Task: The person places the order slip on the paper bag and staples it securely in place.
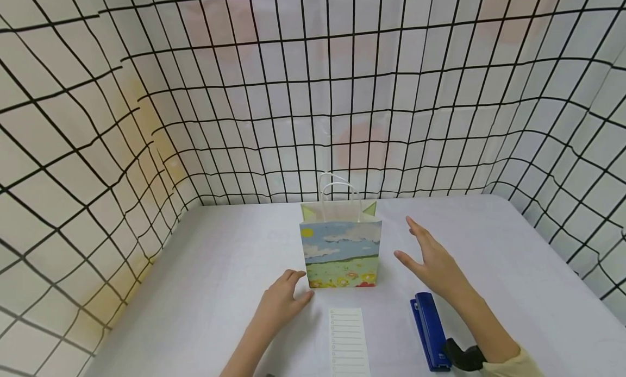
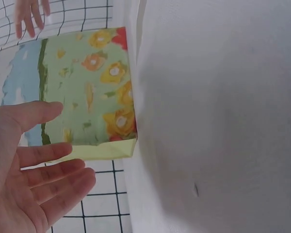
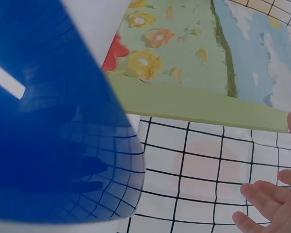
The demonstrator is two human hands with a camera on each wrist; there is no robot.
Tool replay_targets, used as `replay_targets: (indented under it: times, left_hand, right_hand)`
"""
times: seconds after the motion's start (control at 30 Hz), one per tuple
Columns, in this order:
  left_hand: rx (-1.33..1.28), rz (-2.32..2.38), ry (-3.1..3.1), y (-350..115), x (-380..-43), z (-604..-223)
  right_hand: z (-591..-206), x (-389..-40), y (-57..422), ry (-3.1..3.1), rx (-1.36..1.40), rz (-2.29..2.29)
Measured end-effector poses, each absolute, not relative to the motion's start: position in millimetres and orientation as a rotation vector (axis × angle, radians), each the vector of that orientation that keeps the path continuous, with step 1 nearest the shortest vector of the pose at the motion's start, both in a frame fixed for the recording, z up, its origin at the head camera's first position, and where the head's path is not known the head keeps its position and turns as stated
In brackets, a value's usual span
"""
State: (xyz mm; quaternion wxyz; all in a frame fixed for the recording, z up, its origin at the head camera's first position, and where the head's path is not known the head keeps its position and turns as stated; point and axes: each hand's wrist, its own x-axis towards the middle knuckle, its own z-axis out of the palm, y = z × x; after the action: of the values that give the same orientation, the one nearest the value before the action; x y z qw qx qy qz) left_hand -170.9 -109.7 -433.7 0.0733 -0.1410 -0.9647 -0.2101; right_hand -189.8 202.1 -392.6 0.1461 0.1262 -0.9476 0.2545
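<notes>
Boxy paper bag before us, opening upward, base's long axis parallel to the tabletop's far edge, left hand and right hand flanking, fingers spread

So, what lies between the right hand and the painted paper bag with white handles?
Only bare white tabletop: the head view shows a gap between the right hand and the bag.

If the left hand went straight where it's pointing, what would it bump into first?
Most likely the paper bag, near the bottom of its left edge. The left hand points right at it, but I can't tell whether they're touching.
</notes>
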Motion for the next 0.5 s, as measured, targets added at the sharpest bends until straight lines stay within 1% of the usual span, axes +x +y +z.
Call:
replay_targets:
  times: [0.5]
  left_hand:
    - [-0.507, -0.633, -2.908, -96.5, -172.2, -435.8]
  right_hand:
    - [-390.1, -196.8, 187.0, -2.693, 0.397, 0.777]
